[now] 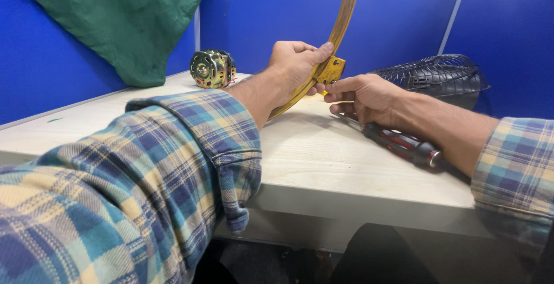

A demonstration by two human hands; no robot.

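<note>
Your left hand [295, 64] clenches the yellow ring [337, 27] beside its bracket [332, 70]; right hand [360, 96] pinches there; it looks stiff, light, thin-edged; grip near the bracket.

A repair workbench: pale table [323, 168] between blue partition panels [398, 12], with a fan motor [212, 68], wire grille [433, 73] and screwdriver [404, 144].

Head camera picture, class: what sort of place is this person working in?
Probably a small repair or assembly bench inside a blue-partitioned booth. On the pale table lie a bare electric motor, a wire fan guard and a screwdriver, and the left hand grips a yellow metal ring.
</note>
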